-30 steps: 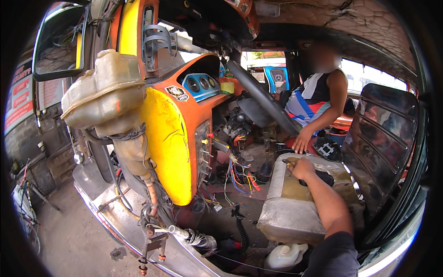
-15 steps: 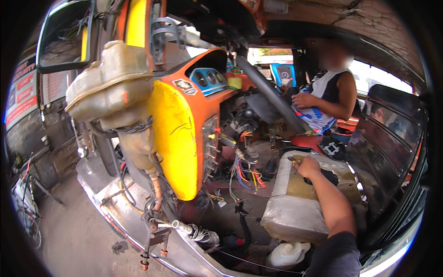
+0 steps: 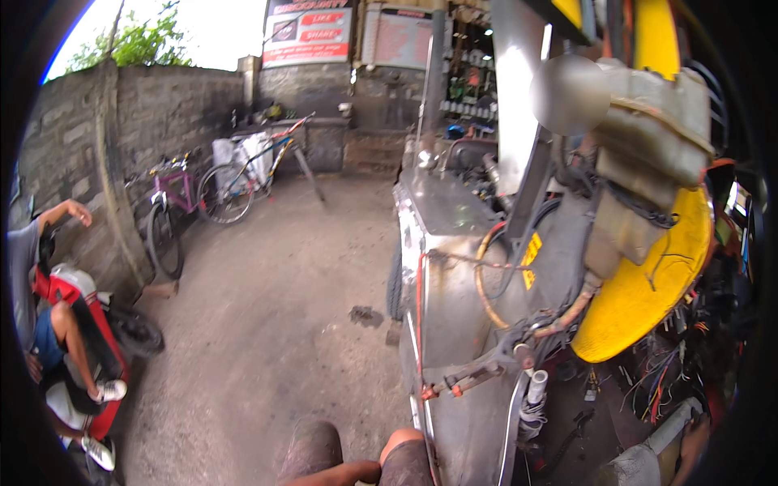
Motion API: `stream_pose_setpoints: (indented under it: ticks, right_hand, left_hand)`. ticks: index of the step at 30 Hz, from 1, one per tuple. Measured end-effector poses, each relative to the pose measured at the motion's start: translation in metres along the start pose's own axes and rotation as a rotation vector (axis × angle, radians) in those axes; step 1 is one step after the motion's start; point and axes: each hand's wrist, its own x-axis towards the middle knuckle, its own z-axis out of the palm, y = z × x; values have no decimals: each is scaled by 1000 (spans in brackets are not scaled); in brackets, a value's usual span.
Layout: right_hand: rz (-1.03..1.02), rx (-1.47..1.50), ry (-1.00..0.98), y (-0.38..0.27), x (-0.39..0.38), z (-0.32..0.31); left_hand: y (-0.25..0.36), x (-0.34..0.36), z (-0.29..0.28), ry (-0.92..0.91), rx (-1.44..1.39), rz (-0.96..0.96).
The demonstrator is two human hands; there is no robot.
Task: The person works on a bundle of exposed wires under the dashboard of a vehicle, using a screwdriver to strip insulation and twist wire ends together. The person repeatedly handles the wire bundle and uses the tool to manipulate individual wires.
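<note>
My left hand (image 3: 365,471) is between my knees (image 3: 316,445) at the bottom centre, its fingers hidden. My right arm (image 3: 690,454) shows partly at the lower right edge, beside the silvery padded seat cover (image 3: 636,466); I cannot make out its fingers. Right of centre are the vehicle's bare metal body (image 3: 454,316), a translucent plastic tank (image 3: 648,138), a yellow panel (image 3: 640,300), rusty linkage (image 3: 454,385) and loose coloured wires (image 3: 652,397).
A person (image 3: 44,316) sits on a red-and-white scooter (image 3: 113,409) at the left. Two bicycles (image 3: 166,223) lean near a block wall (image 3: 186,105), with signboards (image 3: 306,36) behind. Concrete ground (image 3: 259,308) lies beside the vehicle.
The view has swung left from the cab to the yard, so the vehicle now sits on the right. The person in the cab and most of my right arm have left view.
</note>
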Motion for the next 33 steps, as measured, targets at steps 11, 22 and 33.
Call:
stream_pose_setpoints:
  ticks: [11,22,33]
  right_hand:
    - [12,375,-371,-122,92,103]
    - [202,289,-434,-11,86,51]
    - [281,243,-445,-1,98,10]
  left_hand:
    - [37,104,-75,-65,116,-408]
    - [194,179,-31,-65,49,5]
    - [243,219,-37,-60,121,107]
